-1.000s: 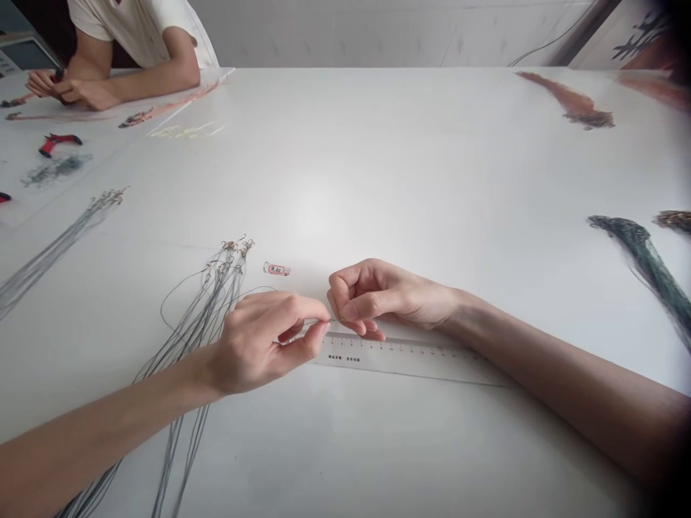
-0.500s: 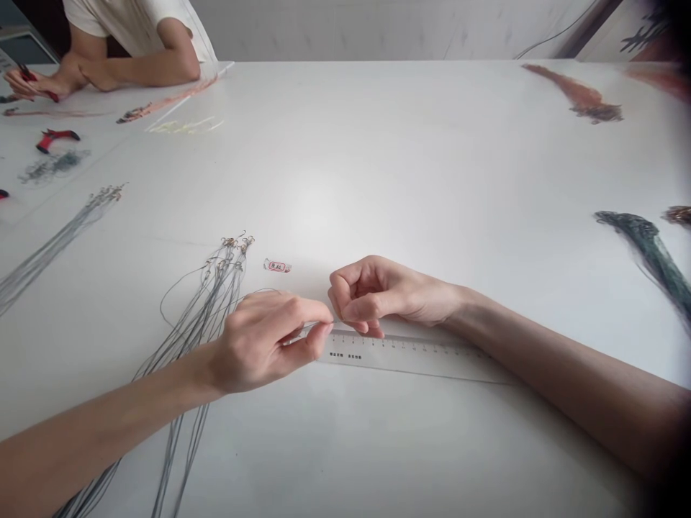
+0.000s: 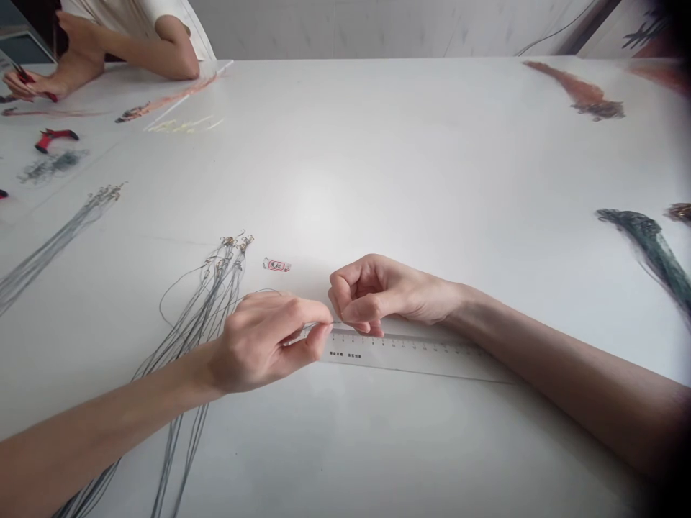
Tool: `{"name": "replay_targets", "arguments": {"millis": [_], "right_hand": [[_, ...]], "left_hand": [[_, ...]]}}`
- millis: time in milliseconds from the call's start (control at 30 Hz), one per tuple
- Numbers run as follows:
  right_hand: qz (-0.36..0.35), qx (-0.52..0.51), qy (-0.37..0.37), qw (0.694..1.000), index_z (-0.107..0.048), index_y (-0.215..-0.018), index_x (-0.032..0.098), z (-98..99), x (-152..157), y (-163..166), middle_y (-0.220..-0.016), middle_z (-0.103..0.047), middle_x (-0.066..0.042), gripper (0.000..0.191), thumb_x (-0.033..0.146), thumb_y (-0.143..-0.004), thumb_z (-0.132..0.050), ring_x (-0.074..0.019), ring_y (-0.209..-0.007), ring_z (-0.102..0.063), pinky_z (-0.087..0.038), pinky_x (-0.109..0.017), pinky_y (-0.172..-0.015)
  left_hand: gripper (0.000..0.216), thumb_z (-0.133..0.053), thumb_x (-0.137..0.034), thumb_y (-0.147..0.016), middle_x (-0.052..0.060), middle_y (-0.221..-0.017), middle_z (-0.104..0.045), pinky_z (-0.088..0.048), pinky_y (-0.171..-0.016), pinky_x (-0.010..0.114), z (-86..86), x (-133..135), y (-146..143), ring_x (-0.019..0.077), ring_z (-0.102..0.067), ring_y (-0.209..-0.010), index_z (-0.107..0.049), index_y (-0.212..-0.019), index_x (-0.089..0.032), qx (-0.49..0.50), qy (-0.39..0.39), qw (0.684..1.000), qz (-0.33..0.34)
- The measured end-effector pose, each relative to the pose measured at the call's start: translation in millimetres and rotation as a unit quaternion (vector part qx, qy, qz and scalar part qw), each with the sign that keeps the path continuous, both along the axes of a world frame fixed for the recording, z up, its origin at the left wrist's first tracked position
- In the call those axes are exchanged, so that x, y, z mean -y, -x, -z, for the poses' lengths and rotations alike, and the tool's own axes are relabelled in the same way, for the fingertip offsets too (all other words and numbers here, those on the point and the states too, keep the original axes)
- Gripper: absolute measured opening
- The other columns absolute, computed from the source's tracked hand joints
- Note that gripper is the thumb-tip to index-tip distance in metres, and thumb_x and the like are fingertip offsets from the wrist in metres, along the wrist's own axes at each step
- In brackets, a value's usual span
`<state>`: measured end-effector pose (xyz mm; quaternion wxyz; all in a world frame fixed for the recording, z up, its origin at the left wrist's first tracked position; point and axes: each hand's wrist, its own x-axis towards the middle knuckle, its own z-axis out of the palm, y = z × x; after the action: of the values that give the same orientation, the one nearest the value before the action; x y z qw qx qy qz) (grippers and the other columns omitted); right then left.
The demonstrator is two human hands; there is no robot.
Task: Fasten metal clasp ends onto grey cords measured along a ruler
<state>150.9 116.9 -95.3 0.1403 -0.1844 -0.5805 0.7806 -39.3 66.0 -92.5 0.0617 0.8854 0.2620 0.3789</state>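
My left hand (image 3: 278, 334) pinches a thin grey cord (image 3: 337, 323) between thumb and forefinger. Its fingertips almost meet my right hand (image 3: 378, 295), whose curled fingers grip the same cord a short way off. What sits inside the right fingers is hidden. Just under both hands lies a clear plastic ruler (image 3: 410, 360), its scale edge partly covered by the right fingers and wrist. Behind and beneath my left forearm runs a bundle of grey cords (image 3: 208, 295) with small hooked brass-coloured ends. A small packet with a red-framed label (image 3: 277, 265) rests beyond the left hand.
Another bundle of grey cords (image 3: 59, 237) lies at the left, near red-handled pliers (image 3: 55, 138) and a grey wire tangle (image 3: 54, 165). A co-worker (image 3: 134, 43) sits at the far left, holding a red-handled tool. Dark green strands (image 3: 648, 244) and reddish-brown strands (image 3: 577, 93) lie at the right.
My two hands have hardly moved; the cord between them shows a little more clearly. The co-worker has raised one hand up toward the body.
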Motion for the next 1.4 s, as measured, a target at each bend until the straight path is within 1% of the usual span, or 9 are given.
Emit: {"name": "replay_targets", "arguments": {"millis": [100,300,467,700,967,1267,1400], "right_hand": [[-0.002,-0.001,0.001,1.0,-0.049,-0.061,0.012,-0.1,0.0,-0.7,-0.055,-0.05,0.004,0.012,0.008,-0.072,-0.052,-0.0048,-0.048,-0.046,-0.038,-0.016,-0.045],[-0.007,-0.002,0.001,1.0,-0.05,-0.061,0.012,-0.4,0.0,-0.6,-0.056,-0.051,0.004,0.012,0.011,-0.072,-0.053,-0.0047,-0.049,-0.046,-0.038,-0.016,-0.044],[-0.009,0.003,-0.004,1.0,-0.05,-0.061,0.012,-1.3,-0.2,0.4,-0.055,-0.05,0.004,0.011,0.011,-0.072,-0.053,-0.0048,-0.048,-0.046,-0.038,-0.016,-0.044],[-0.014,0.001,-0.004,1.0,-0.051,-0.063,0.011,-2.0,-0.5,-0.2,-0.056,-0.051,0.004,0.011,0.01,-0.073,-0.053,-0.0044,-0.048,-0.046,-0.038,-0.016,-0.045],[-0.017,-0.003,0.004,1.0,-0.052,-0.063,0.01,-2.2,-1.0,-0.8,-0.057,-0.052,0.003,0.011,0.009,-0.074,-0.053,-0.0043,-0.049,-0.047,-0.039,-0.016,-0.046],[-0.019,-0.01,0.013,1.0,-0.053,-0.063,0.009,-1.8,-0.8,0.3,-0.056,-0.053,0.003,0.01,0.009,-0.073,-0.055,-0.0038,-0.047,-0.047,-0.039,-0.015,-0.045],[-0.02,-0.011,0.021,1.0,-0.053,-0.063,0.009,-1.7,-1.2,0.4,-0.056,-0.053,0.003,0.01,0.007,-0.073,-0.054,-0.0038,-0.048,-0.048,-0.039,-0.015,-0.045]], "left_hand": [[0.018,-0.051,-0.003,-0.078,-0.008,-0.044,-0.038,-0.032,-0.038,0.02,-0.2,0.2,-0.1,0.0069,-0.034,-0.039,-0.049,-0.077,-0.022,0.0,0.004,1.0,0.0],[0.019,-0.047,-0.005,-0.079,-0.009,-0.044,-0.038,-0.033,-0.037,0.019,-0.1,1.0,-1.1,0.0068,-0.034,-0.037,-0.05,-0.075,-0.023,-0.001,0.001,1.0,-0.008],[0.018,-0.049,-0.005,-0.079,-0.009,-0.044,-0.037,-0.032,-0.037,0.019,0.7,0.7,-0.9,0.0068,-0.034,-0.038,-0.049,-0.075,-0.023,-0.003,-0.006,1.0,-0.016],[0.018,-0.052,-0.004,-0.078,-0.008,-0.044,-0.038,-0.032,-0.039,0.019,1.9,1.3,0.9,0.0067,-0.034,-0.04,-0.048,-0.078,-0.021,-0.004,-0.005,1.0,-0.009],[0.018,-0.051,-0.004,-0.079,-0.008,-0.045,-0.04,-0.032,-0.039,0.02,1.2,1.8,1.3,0.0071,-0.034,-0.04,-0.049,-0.079,-0.022,-0.003,0.007,1.0,-0.004],[0.015,-0.052,-0.002,-0.078,-0.008,-0.045,-0.041,-0.032,-0.038,0.018,4.6,-0.4,2.2,0.0055,-0.035,-0.04,-0.05,-0.076,-0.017,0.02,-0.016,1.0,0.006],[0.015,-0.054,-0.001,-0.078,-0.008,-0.046,-0.041,-0.031,-0.039,0.019,4.9,-0.7,2.3,0.0052,-0.035,-0.042,-0.051,-0.077,-0.015,0.027,-0.012,0.999,0.02]]}}
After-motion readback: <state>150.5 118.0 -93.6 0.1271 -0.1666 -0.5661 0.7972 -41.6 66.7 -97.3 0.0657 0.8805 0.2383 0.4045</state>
